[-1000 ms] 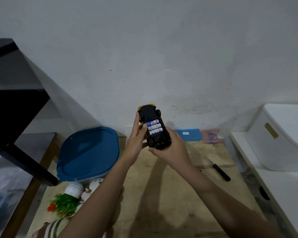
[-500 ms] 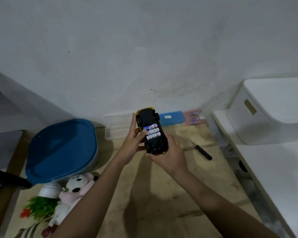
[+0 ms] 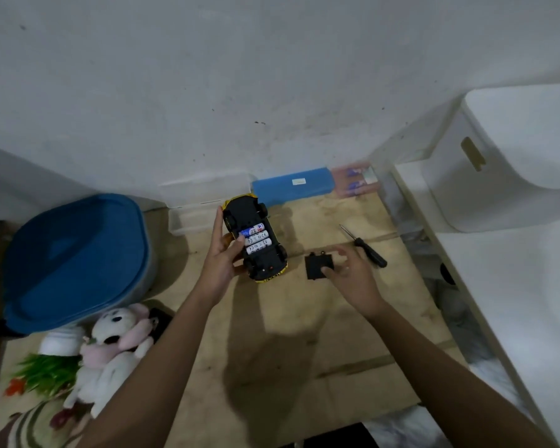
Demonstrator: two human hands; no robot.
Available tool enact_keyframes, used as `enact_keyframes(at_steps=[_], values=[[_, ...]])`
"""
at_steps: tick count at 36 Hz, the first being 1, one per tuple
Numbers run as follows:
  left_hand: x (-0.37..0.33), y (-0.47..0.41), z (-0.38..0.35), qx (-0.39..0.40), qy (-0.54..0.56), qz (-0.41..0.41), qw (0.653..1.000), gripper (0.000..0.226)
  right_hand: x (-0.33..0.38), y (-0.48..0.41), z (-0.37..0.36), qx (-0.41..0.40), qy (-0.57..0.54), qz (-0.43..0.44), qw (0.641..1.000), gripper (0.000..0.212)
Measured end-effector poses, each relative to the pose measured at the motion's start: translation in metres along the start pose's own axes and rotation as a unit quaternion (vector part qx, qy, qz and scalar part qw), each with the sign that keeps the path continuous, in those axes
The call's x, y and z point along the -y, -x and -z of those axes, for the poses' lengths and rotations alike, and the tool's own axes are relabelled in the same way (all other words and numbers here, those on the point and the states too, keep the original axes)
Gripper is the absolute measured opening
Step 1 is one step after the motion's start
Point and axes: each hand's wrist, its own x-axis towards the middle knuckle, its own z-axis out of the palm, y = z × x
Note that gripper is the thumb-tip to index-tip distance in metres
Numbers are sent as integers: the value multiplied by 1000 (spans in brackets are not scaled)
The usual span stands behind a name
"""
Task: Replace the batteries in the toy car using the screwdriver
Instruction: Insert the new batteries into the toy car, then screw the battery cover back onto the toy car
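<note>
Upturned plastic toy car (image 3: pixel 243 209), cylindrical batteries (image 3: pixel 257 239) bare, in left hand (image 3: pixel 222 258) grip; right hand (image 3: pixel 353 276) on flat black cover (image 3: pixel 317 265), hold unclear.

The near middle of the worktop (image 3: pixel 272 367) lies bare, open from the front. On the left a blue tub (image 3: pixel 75 257) and a plush toy (image 3: pixel 117 344) block the way. Clear boxes (image 3: pixel 204 202) and a blue case (image 3: pixel 291 187) line the wall behind. A white bin (image 3: pixel 514 156) closes the right side. Between the toy car (image 3: pixel 256 240) in the left hand (image 3: pixel 222 253) and the screwdriver (image 3: pixel 364 247) lies a black cover (image 3: pixel 317 265), partly under the right hand (image 3: pixel 349 273).
</note>
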Motion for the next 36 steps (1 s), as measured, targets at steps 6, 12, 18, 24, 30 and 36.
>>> enact_keyframes(at_steps=[6,12,18,24,30,36], values=[[11,3,7,-19,8,7,1000,70,-11,-7,3,39,47,4,998,57],[18,8,13,-28,8,8,1000,70,-10,-11,0,27,55,12,998,54],[15,13,15,-36,12,-1,999,70,0,-13,3,6,-26,-28,999,34],[3,21,19,-41,7,-15,999,67,8,-18,8,29,-41,-53,997,17],[-17,28,28,-43,6,-35,998,64,46,-22,22,43,-147,-39,987,15],[-39,37,32,-24,-16,-57,998,65,124,-18,32,101,-182,69,976,14]])
